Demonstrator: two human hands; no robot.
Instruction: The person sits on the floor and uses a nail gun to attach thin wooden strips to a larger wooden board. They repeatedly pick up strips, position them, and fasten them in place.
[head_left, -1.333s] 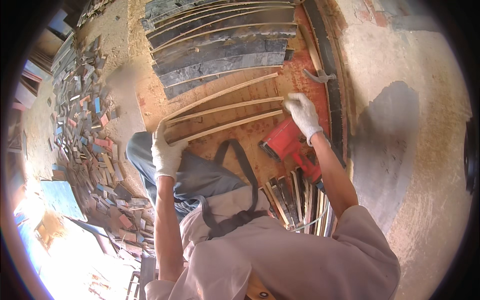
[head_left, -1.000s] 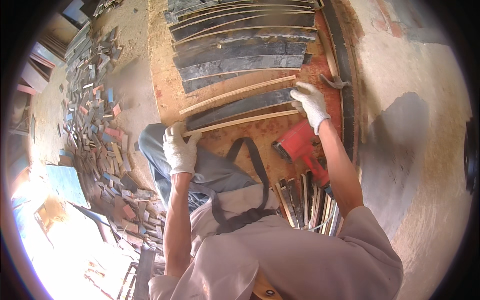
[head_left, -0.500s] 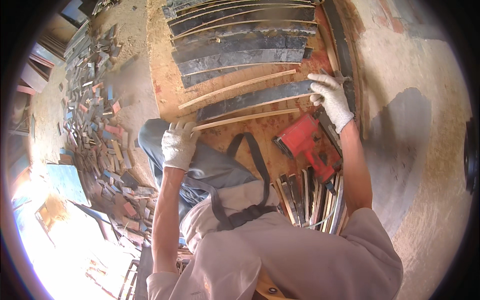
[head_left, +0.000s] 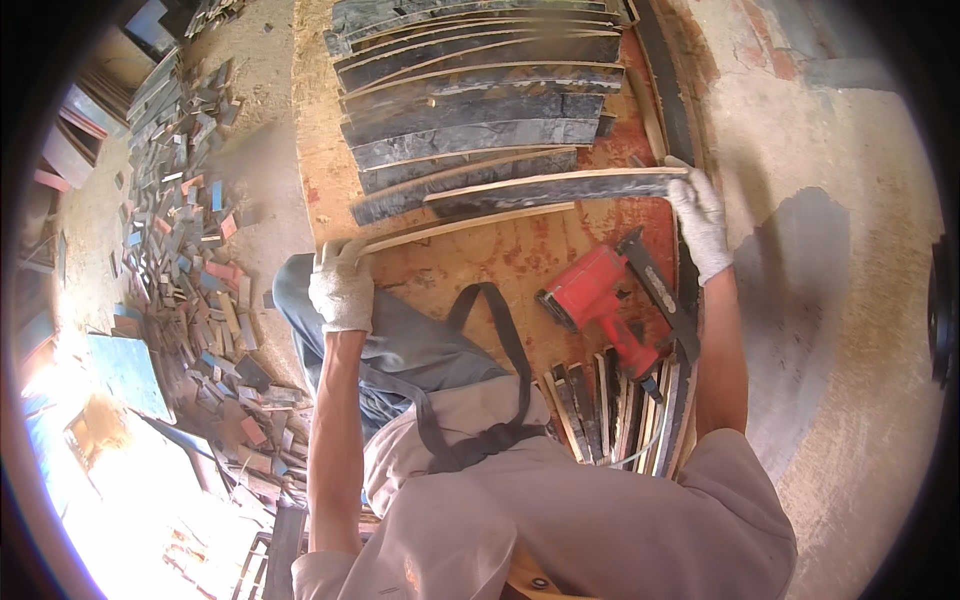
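My right hand (head_left: 702, 222), in a whitish work glove, grips the right end of a black-faced plywood strip (head_left: 560, 188), whose pale edge faces up. My left hand (head_left: 342, 288), gloved too, is closed round the left end of another strip (head_left: 470, 226), which shows its pale edge and lies nearer to me. The two strips run side by side and close together over the reddish-brown board (head_left: 490, 262). Just beyond them lies a further dark strip (head_left: 385, 205), partly covered by the one in my right hand.
Several dark plywood strips (head_left: 480, 125) lie in rows at the far end of the board. A red nail gun (head_left: 590, 290) rests near my right forearm, with more strips (head_left: 610, 400) fanned out below it. Wood offcuts (head_left: 190, 290) litter the floor at left.
My right hand has moved right and slightly away with its strip, which has turned to show its pale edge. My left hand has shifted slightly left. The strip beyond now shows a dark face.
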